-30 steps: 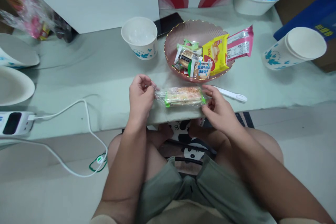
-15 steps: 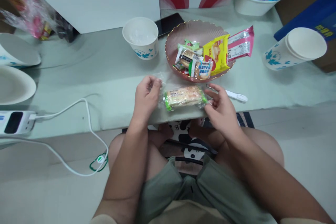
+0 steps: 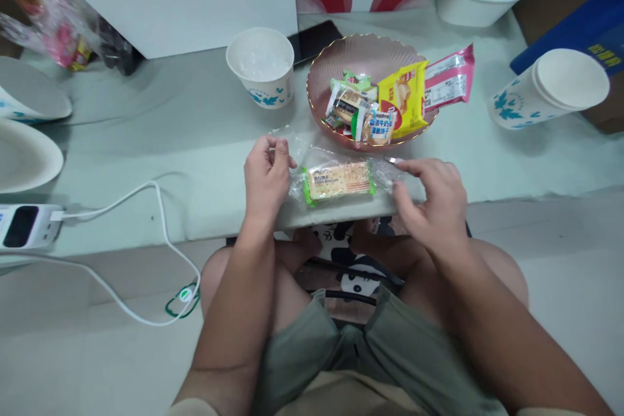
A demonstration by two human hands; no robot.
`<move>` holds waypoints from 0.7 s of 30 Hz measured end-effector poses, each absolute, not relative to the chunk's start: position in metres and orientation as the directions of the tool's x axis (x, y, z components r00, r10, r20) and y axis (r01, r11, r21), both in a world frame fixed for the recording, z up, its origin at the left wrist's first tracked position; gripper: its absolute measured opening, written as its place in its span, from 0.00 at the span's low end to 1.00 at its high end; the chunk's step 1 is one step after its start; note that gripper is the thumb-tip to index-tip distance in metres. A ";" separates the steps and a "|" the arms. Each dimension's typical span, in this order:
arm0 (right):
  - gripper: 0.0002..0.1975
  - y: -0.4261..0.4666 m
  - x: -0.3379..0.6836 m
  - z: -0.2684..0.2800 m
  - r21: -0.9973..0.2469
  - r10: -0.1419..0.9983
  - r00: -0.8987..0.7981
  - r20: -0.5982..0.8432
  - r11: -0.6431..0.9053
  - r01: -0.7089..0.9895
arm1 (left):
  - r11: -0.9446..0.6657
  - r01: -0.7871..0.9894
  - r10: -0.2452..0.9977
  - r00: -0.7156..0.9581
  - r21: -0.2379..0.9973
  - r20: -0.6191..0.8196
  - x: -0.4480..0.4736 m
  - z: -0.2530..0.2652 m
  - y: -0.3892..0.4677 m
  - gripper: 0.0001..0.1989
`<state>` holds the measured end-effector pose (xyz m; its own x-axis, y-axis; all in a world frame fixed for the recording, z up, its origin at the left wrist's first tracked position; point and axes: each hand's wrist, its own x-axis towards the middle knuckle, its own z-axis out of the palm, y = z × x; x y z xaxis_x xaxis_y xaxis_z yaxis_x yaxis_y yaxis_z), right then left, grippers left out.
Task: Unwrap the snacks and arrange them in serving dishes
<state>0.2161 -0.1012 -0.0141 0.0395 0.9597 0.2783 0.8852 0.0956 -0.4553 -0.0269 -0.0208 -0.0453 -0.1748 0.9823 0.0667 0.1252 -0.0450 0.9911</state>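
Observation:
A soda biscuit pack [image 3: 338, 182] with green ends lies inside a clear plastic bag [image 3: 387, 172] at the table's front edge. My left hand [image 3: 267, 175] is closed, its thumb and fingers pinching the bag's left side. To the right, my right hand [image 3: 433, 198] is open, thumb and index finger apart, over the bag's right end. The metal tip of a small white-handled knife [image 3: 392, 160] shows by my index finger; its handle is hidden under this hand. Just behind the pack stands a pink scalloped bowl [image 3: 324, 71] holding several wrapped snacks.
A paper cup [image 3: 260, 68] stands left of the bowl, before a dark phone [image 3: 316, 41]. Stacked paper cups [image 3: 546, 91] lie at the right; a white tub [image 3: 475, 10] of snacks stands behind. At the left are a power strip [image 3: 29, 227] and white cable [image 3: 163, 208].
My right hand has moved right, from the pack's right end to over the knife handle, which it now covers. My left hand has shifted slightly left with the bag; the pack lies flatter.

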 end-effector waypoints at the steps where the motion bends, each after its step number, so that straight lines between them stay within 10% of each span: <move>1: 0.15 -0.099 0.213 -0.016 -0.461 0.963 -0.005 0.270 0.133 0.878 | -0.055 0.123 0.984 -0.160 0.991 0.074 -0.027 -0.044 -0.021 0.19; 8: 0.13 -0.084 0.213 -0.028 -0.508 0.990 -0.069 0.122 0.122 0.853 | -0.125 0.189 0.980 -0.128 0.974 0.150 -0.032 -0.042 -0.018 0.20; 13: 0.10 -0.084 0.216 -0.024 -0.571 0.946 0.160 0.282 0.031 0.821 | -0.144 0.217 0.974 -0.142 0.966 0.177 -0.036 -0.043 -0.015 0.19; 21: 0.09 -0.079 0.187 -0.025 -0.972 0.944 0.287 0.165 0.105 0.212 | -0.095 0.065 0.958 -0.266 0.993 0.109 -0.029 -0.047 -0.014 0.18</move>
